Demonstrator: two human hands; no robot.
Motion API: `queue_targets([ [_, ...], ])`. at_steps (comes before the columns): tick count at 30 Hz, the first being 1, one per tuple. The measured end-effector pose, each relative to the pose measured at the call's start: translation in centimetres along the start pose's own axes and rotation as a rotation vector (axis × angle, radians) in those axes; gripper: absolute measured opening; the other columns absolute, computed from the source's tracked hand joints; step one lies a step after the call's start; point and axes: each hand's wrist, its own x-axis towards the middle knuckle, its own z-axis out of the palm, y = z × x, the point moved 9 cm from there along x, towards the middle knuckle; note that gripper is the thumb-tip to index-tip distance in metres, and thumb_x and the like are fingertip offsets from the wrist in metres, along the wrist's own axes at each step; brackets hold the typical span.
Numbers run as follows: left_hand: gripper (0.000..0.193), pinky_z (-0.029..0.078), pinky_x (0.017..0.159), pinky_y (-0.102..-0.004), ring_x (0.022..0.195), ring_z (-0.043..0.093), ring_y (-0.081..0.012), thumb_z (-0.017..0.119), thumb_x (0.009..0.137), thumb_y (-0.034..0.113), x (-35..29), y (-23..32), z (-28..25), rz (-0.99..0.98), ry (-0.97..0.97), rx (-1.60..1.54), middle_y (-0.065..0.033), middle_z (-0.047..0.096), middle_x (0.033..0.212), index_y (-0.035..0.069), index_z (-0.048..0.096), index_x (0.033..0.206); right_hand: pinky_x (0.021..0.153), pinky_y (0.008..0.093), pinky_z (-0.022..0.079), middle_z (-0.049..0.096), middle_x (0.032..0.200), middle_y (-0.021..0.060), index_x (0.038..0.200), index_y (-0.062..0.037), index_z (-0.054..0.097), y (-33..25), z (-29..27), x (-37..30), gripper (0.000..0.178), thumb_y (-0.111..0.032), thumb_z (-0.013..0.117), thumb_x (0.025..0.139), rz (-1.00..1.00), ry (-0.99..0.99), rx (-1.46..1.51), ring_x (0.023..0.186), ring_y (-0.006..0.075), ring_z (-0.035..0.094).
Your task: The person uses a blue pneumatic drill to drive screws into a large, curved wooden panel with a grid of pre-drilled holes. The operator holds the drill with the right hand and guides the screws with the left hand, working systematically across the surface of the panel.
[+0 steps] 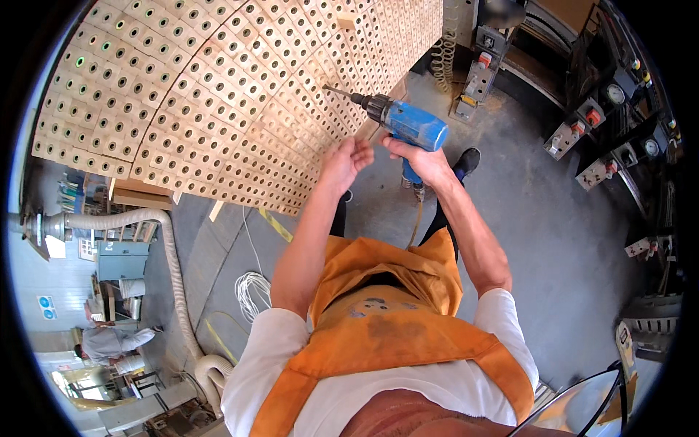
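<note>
A blue pistol-shaped power drill (416, 124) is in my right hand (426, 162), its fingers wrapped round the grip. A hose (418, 218) runs down from the bottom of that grip. The drill's black chuck carries a thin metal bit (337, 91) pointing left, its tip at a hole among the wooden blocks (251, 105). Many of these pale blocks stand in close rows, with dark-rimmed holes; those nearest me look plainer. My left hand (345, 162) hovers by the blocks' near right edge, below the chuck. Its fingers are curled in, and whatever they hold is hidden.
One loose wooden block (349, 20) lies on top of the rows. Dark machinery with gauges and red switches (593, 116) lines the right side. White cable (251, 295) lies coiled on the floor, near a ribbed duct (175, 269). Far left, another person (109, 342) bends over.
</note>
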Motion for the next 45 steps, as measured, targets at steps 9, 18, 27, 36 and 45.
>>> queue_targets([
  [9, 0.026, 0.037, 0.049, -0.0205, 0.057, 0.046, -0.0075, 0.054, 0.097, 0.033, -4.7, -5.7, -1.9, -0.245, -0.046, 0.252, 0.0034, 0.047, 0.069, 0.007, 0.055, 0.098, 0.066, 0.0285, 0.049, 0.063, 0.083, 0.0029, 0.097, -0.0041, 0.065, -1.1, 0.2, 0.2, 0.021, -0.014, 0.071, 0.08, -0.126, -0.01, -0.08, 0.074, 0.012, 0.058],
  [18, 0.031, 0.036, 0.048, -0.0217, 0.054, 0.043, -0.0074, 0.048, 0.1, 0.032, -4.0, -1.8, -0.5, -0.133, -0.038, 0.447, 0.002, 0.05, 0.071, 0.003, 0.059, 0.097, 0.069, 0.0285, 0.049, 0.065, 0.092, 0.0039, 0.1, -0.0032, 0.064, 0.2, 0.0, 0.4, 0.021, -0.01, 0.069, 0.08, -0.003, -0.046, -0.015, 0.078, 0.0132, 0.059],
  [27, 0.023, 0.049, 0.064, -0.0214, 0.071, 0.055, -0.0093, 0.052, 0.098, 0.019, -1.6, 2.9, 1.3, -0.008, -0.078, 0.212, -0.0014, 0.06, 0.088, 0.002, 0.058, 0.112, 0.068, 0.029, 0.049, 0.062, 0.086, 0.0028, 0.099, -0.0032, 0.064, 0.1, -0.4, 0.4, 0.021, -0.01, 0.071, 0.08, -0.023, -0.018, -0.022, 0.075, 0.0135, 0.058],
  [36, 0.023, 0.052, 0.066, -0.0226, 0.072, 0.056, -0.0107, 0.048, 0.1, 0.021, -0.1, 7.9, 1.6, 0.187, -0.028, -0.155, -0.004, 0.061, 0.089, 0.0, 0.057, 0.106, 0.07, 0.0303, 0.051, 0.066, 0.096, 0.0052, 0.11, -0.0036, 0.062, -0.5, -0.9, -2.2, 0.03, -0.01, 0.071, 0.082, -0.032, -0.019, 0.055, 0.086, 0.0139, 0.062],
  [45, 0.027, 0.04, 0.052, -0.0202, 0.059, 0.046, -0.006, 0.05, 0.099, 0.03, -0.5, 8.1, 5.0, 0.146, -0.193, 0.006, 0.0008, 0.053, 0.075, 0.004, 0.056, 0.099, 0.068, 0.0275, 0.052, 0.066, 0.108, 0.0117, 0.115, -0.0016, 0.06, 1.1, -4.5, -4.5, 0.035, -0.013, 0.068, 0.083, 0.111, -0.133, 0.21, 0.099, 0.0227, 0.065],
])
